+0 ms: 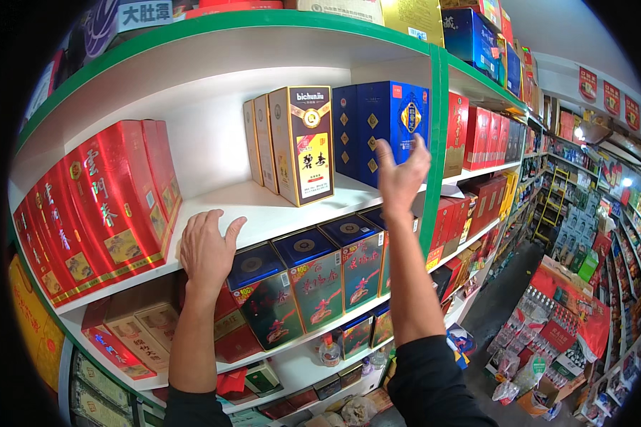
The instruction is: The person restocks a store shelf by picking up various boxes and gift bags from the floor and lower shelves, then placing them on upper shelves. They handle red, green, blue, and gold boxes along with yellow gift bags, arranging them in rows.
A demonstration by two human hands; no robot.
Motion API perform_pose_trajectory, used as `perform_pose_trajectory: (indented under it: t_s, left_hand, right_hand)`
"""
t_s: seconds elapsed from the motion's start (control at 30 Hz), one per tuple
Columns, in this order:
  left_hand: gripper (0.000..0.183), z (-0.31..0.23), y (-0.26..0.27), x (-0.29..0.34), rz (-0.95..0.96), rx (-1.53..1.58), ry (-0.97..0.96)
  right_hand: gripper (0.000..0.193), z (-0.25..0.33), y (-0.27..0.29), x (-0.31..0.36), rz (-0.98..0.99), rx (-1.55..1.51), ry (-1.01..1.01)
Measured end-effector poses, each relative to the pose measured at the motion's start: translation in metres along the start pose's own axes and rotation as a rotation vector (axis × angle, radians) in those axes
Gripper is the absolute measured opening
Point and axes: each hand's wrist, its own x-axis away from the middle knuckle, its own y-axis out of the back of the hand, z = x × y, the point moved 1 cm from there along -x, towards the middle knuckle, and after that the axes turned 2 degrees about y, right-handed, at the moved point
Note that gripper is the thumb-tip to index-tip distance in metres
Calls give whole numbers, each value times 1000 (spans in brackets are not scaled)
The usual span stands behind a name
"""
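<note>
My left hand is open at the front edge of the white shelf, thumb held away from the fingers and nothing in it. My right hand is raised in front of a blue gift box, thumb and fingers apart; whether it touches the box I cannot tell. Between the hands, further in, stands an upright brown-and-white liquor box with a yellow label. Two similar boxes stand in a row behind it. Large red boxes fill the shelf's left end.
Green boxes with dark blue tops line the shelf below. A green post divides this bay from shelves of red boxes on the right. More boxes sit on the top shelf. Goods are piled on the aisle floor, near a yellow ladder.
</note>
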Motion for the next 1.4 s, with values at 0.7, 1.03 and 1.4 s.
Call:
perform_pose_trajectory:
  t_s: [0.7, 1.03, 1.4]
  left_hand:
    - [48, -8, -5, -1, -40, -51, 4]
    - [57, -3, -5, -3, 54, -8, 23]
    - [74, 14, -6, -13, 200, 157, 14]
  right_hand:
    - [124, -105, -13, -30, 299, 191, -215]
    - [131, -106, -2, -65, 419, -131, -420]
    - [61, 0, -32, -42, 250, -626, -68]
